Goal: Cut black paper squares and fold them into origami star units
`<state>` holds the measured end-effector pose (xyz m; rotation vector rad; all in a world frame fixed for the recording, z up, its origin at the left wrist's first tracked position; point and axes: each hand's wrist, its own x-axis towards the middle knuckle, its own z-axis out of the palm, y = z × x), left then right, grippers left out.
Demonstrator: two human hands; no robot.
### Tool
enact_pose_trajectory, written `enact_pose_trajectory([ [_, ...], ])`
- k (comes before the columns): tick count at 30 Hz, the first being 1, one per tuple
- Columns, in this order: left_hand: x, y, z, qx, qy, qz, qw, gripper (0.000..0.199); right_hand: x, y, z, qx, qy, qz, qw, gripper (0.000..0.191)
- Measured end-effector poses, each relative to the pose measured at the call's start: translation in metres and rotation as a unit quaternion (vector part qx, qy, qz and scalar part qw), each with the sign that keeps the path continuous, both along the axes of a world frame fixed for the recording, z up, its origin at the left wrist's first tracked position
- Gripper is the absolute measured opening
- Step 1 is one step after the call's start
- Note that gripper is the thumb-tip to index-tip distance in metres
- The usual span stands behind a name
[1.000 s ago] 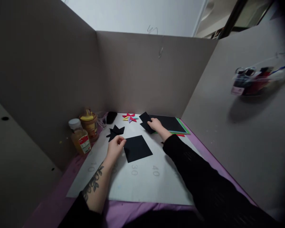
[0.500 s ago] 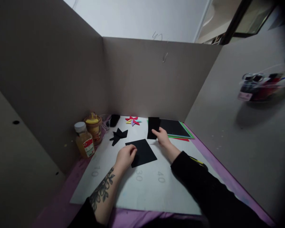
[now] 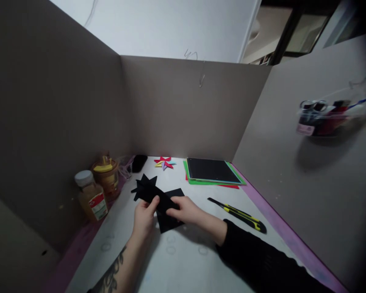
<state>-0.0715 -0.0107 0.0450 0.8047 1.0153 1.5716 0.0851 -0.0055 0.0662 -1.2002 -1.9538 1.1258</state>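
Both my hands hold one black paper strip (image 3: 164,200), slanting just above the board. My left hand (image 3: 144,215) pinches its left part with the thumb on top, and my right hand (image 3: 186,209) grips its right end, thumb in front. Beneath the strip lies a black paper square (image 3: 168,224), partly covered by it and by my right hand. Just beyond my left hand, a black folded-paper star (image 3: 144,185) with pointed tips is partly hidden behind the strip.
A yellow-black utility knife (image 3: 239,214) lies right of my hands. Behind are a stack of coloured sheets (image 3: 213,170) and a multicoloured paper star (image 3: 164,162). A white-capped bottle (image 3: 92,197), brown jar (image 3: 107,177) and black phone-like object (image 3: 139,163) stand along the left wall.
My right hand has brought the black strip from the back of the board toward me, above the square. My left hand has left the square's edge and taken hold of the strip.
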Motion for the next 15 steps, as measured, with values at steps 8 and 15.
enact_pose_trajectory([
  [8,-0.015,0.004,0.012,-0.089,-0.103,0.117,0.984,0.046,0.06,0.094,0.092,0.172,0.214,-0.22,0.936,0.01],
  [15,-0.029,0.014,0.001,-0.215,-0.141,0.095,0.962,0.05,0.156,0.27,0.315,0.386,0.419,-0.36,0.739,0.006],
])
